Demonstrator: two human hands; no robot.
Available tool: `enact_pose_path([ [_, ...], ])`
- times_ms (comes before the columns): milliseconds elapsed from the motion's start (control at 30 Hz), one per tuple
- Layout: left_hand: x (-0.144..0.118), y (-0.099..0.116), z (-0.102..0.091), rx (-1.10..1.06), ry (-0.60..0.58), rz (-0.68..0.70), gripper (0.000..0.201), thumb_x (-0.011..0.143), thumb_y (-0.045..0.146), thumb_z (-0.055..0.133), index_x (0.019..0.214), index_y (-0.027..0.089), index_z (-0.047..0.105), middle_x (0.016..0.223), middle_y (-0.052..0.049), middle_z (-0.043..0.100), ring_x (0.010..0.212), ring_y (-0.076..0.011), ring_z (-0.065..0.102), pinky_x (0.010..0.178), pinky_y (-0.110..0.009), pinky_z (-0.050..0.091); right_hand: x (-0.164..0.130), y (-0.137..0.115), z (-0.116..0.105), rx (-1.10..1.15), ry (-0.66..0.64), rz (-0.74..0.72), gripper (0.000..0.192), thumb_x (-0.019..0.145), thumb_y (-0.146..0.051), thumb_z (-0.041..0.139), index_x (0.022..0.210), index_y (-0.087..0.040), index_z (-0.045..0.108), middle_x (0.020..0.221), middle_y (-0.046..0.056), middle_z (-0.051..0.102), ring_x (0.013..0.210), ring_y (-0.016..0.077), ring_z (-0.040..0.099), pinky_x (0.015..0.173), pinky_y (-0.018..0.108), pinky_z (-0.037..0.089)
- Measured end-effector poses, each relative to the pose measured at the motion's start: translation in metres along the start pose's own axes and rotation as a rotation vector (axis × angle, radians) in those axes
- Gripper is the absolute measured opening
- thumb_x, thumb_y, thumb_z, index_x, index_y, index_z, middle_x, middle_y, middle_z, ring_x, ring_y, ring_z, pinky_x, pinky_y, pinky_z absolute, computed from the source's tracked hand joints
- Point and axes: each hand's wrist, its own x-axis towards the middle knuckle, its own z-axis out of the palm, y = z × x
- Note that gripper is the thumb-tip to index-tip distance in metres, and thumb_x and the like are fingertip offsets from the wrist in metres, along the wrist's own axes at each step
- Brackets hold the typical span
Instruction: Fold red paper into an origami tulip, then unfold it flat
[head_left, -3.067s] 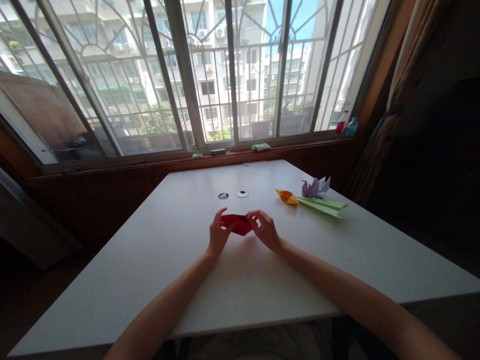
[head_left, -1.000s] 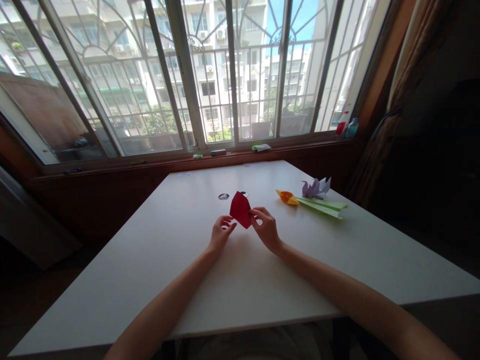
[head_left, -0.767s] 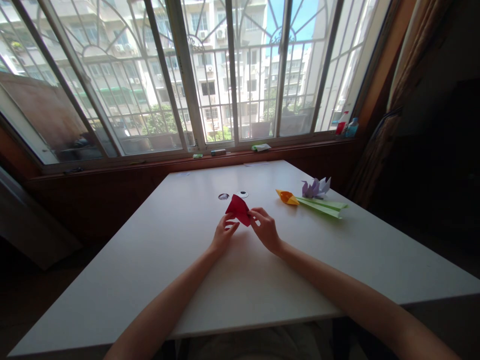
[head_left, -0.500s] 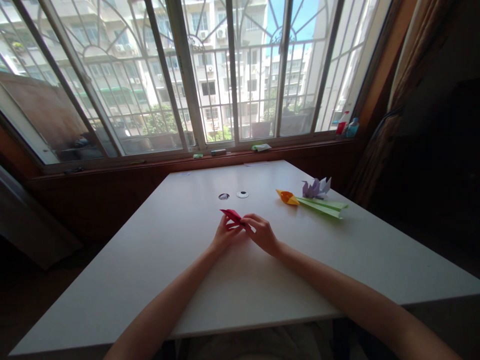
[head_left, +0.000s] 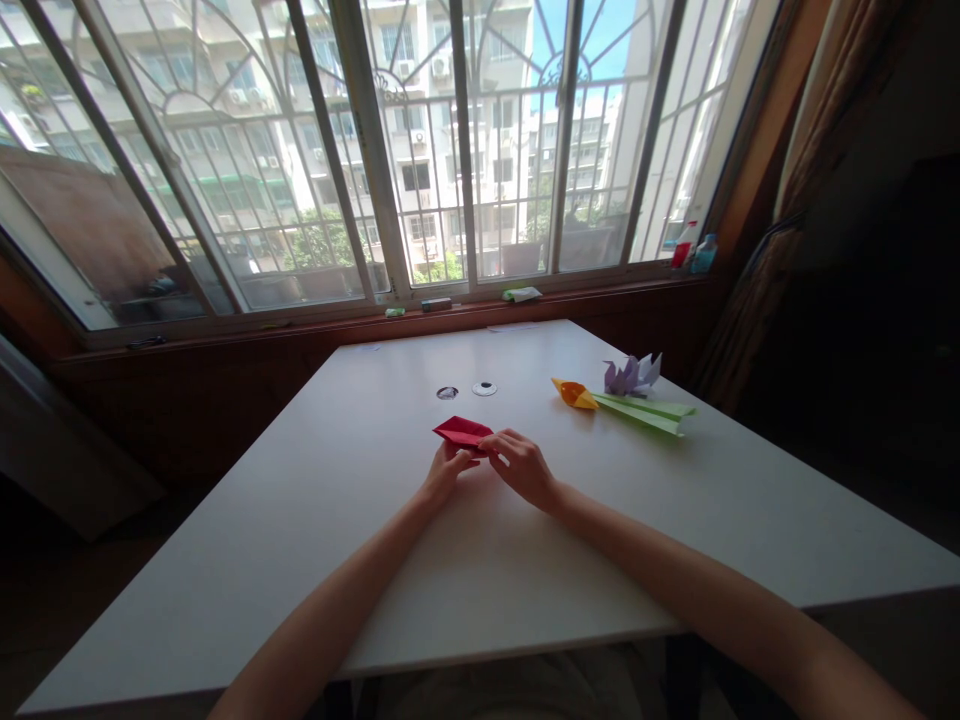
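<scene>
A folded piece of red paper (head_left: 460,430) is held between my two hands, over the middle of the white table (head_left: 300,560). My left hand (head_left: 445,472) grips it from below on the near left side, thumb toward the front. At its right end my right hand (head_left: 519,464) pinches the paper with thumb and fingers. The paper lies fairly flat, its broad upper face showing and a pointed corner facing left. Some of its near edge is hidden behind my fingers.
To the right lie an orange folded paper boat (head_left: 576,394), a long light-green paper plane (head_left: 646,412) and a purple origami piece (head_left: 633,376). Two round holes are set in the tabletop, one with a white cover (head_left: 485,389). Beyond stands a barred window with bottles (head_left: 703,256) on its sill.
The red paper has been tilted, so its broad face shows where before it looked narrow. My left fingers have shifted down and slightly left; my right hand has hardly moved.
</scene>
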Motion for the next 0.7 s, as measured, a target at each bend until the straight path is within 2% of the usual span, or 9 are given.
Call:
enact_pose_path([
  [100, 0.001, -0.001, 0.000, -0.001, 0.015, 0.006, 0.030, 0.064, 0.019, 0.058, 0.093, 0.014, 0.056, 0.095, -0.009, 0.062, 0.087, -0.0219, 0.059, 0.075, -0.036, 0.047, 0.000, 0.000, 0.001, 0.024, 0.004, 0.015, 0.022, 0.075, -0.008, 0.046, 0.085, -0.022, 0.060, 0.081, 0.003, 0.065, 0.079, 0.0165, 0.056, 0.068, 0.029, 0.045],
  [233, 0.001, -0.001, 0.001, 0.005, 0.046, -0.004, 0.029, 0.062, 0.017, 0.058, 0.091, 0.014, 0.056, 0.093, -0.008, 0.063, 0.086, -0.0220, 0.059, 0.074, -0.035, 0.047, 0.000, 0.002, 0.004, 0.079, 0.052, 0.107, 0.020, 0.074, -0.009, 0.047, 0.080, -0.021, 0.061, 0.077, 0.004, 0.064, 0.073, 0.0159, 0.057, 0.066, 0.029, 0.045],
  [400, 0.001, -0.004, 0.000, 0.025, 0.033, 0.021, 0.028, 0.065, 0.018, 0.055, 0.092, 0.016, 0.055, 0.095, -0.007, 0.062, 0.087, -0.0211, 0.058, 0.073, -0.034, 0.047, 0.001, 0.004, 0.005, 0.104, 0.084, 0.183, 0.017, 0.072, -0.010, 0.048, 0.077, -0.020, 0.060, 0.075, 0.003, 0.063, 0.067, 0.0154, 0.057, 0.064, 0.029, 0.045],
  [533, 0.002, -0.010, -0.001, 0.091, 0.047, 0.105, 0.025, 0.068, 0.017, 0.050, 0.093, 0.017, 0.054, 0.091, -0.005, 0.062, 0.082, -0.0189, 0.058, 0.069, -0.032, 0.047, -0.001, 0.002, 0.006, 0.118, 0.029, 0.166, 0.015, 0.073, -0.011, 0.047, 0.077, -0.021, 0.058, 0.079, 0.003, 0.061, 0.067, 0.0136, 0.056, 0.062, 0.026, 0.044],
  [700, 0.000, -0.011, 0.000, 0.294, 0.111, 0.211, 0.018, 0.068, 0.012, 0.048, 0.085, 0.018, 0.053, 0.073, -0.001, 0.061, 0.064, -0.0148, 0.055, 0.061, -0.027, 0.043, -0.004, 0.000, 0.007, 0.153, -0.072, 0.093, 0.012, 0.074, -0.014, 0.048, 0.081, -0.021, 0.055, 0.082, 0.002, 0.058, 0.065, 0.0116, 0.054, 0.059, 0.023, 0.043],
])
